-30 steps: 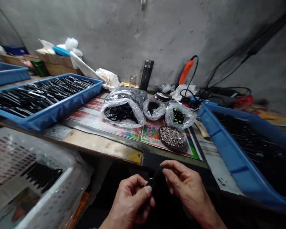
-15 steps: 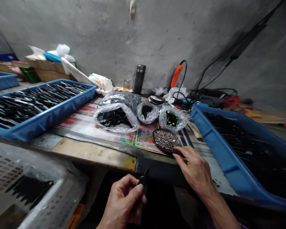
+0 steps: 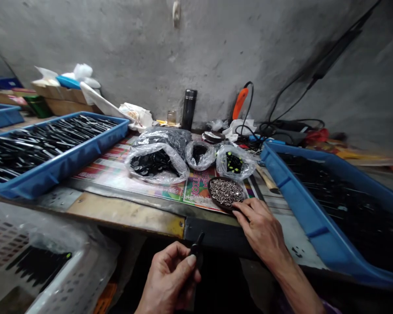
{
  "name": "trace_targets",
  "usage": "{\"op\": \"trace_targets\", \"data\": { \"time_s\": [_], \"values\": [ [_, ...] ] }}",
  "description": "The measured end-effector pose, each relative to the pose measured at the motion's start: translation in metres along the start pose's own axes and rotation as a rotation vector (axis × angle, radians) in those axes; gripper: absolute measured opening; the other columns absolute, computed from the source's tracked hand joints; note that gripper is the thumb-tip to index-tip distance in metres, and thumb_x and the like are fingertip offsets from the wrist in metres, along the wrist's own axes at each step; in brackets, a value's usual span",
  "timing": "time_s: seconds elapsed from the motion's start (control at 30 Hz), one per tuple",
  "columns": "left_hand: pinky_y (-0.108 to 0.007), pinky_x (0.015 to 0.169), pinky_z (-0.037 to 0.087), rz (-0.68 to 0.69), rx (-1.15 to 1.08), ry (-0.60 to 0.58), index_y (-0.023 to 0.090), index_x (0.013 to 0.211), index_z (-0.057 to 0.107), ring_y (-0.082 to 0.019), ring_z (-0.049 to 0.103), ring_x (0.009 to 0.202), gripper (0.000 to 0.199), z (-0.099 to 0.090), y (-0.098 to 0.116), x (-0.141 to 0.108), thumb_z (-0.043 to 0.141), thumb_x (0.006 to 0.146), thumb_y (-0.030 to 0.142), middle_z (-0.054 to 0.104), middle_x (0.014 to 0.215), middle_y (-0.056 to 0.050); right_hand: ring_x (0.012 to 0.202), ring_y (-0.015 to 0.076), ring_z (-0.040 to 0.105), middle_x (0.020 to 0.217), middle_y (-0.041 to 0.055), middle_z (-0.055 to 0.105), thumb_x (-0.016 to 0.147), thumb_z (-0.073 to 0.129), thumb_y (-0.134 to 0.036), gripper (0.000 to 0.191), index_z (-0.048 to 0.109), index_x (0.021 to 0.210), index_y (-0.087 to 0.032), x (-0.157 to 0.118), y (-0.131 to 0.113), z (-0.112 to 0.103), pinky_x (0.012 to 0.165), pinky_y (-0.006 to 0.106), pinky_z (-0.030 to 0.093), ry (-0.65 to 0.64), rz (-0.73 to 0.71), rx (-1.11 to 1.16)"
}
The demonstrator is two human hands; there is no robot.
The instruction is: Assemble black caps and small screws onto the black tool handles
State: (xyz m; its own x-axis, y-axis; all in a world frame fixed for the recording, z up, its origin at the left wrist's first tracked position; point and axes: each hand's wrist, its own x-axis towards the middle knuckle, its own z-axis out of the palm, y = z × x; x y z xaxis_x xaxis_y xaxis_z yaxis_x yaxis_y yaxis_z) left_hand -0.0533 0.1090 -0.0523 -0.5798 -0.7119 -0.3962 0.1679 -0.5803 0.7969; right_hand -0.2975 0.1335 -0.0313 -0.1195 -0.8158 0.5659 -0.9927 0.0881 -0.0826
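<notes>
My left hand (image 3: 172, 277) is low in the middle, closed around a slim black part (image 3: 196, 246) whose narrow tip points up past the thumb. Most of that part is hidden by the fingers. On the right, my right hand (image 3: 260, 224) reaches to the near edge of a dark round dish (image 3: 212, 201). Small shiny metal pins, perhaps rivets or screws (image 3: 225, 192), fill the dish. Thumb and forefinger are close together at its rim; anything between them is too small to make out.
Behind the dish stand open plastic bags of black discs (image 3: 153, 163), dark bits (image 3: 199, 152) and black-and-yellow pieces (image 3: 234, 162). Blue trays of black parts flank them, left (image 3: 62, 163) and right (image 3: 298, 205). A white basket (image 3: 68, 274) is lower left; a black flask (image 3: 189, 109) stands behind.
My right thumb and fingers have drawn closer together at the dish's edge. My left hand keeps its hold on the black part. The view has shifted slightly.
</notes>
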Motion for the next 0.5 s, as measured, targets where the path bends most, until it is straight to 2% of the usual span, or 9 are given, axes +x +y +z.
{"op": "trace_targets", "data": {
  "time_s": [0.3, 0.5],
  "values": [
    [-0.013, 0.032, 0.023, -0.007, -0.007, 0.013, 0.018, 0.074, 0.052, -0.002, 0.038, 0.032, 0.051, 0.005, 0.003, -0.006, 0.082, 0.061, 0.057, 0.063, 0.053, 0.001, 0.087, 0.0272, 0.057, 0.088, 0.0078, 0.064, 0.089, 0.052, -0.018, 0.017, 0.067, 0.087, -0.024, 0.013, 0.004, -0.005, 0.076, 0.039, 0.047, -0.074, -0.012, 0.188],
    [-0.013, 0.034, 0.025, 0.004, -0.008, 0.039, 0.017, 0.075, 0.051, -0.002, 0.039, 0.034, 0.052, 0.011, 0.011, -0.011, 0.082, 0.061, 0.055, 0.063, 0.054, 0.002, 0.084, 0.0249, 0.058, 0.083, 0.0058, 0.065, 0.083, 0.057, -0.019, 0.009, 0.064, 0.078, -0.020, 0.025, 0.014, -0.006, 0.076, 0.039, 0.046, -0.166, -0.032, 0.278]
  ]
}}
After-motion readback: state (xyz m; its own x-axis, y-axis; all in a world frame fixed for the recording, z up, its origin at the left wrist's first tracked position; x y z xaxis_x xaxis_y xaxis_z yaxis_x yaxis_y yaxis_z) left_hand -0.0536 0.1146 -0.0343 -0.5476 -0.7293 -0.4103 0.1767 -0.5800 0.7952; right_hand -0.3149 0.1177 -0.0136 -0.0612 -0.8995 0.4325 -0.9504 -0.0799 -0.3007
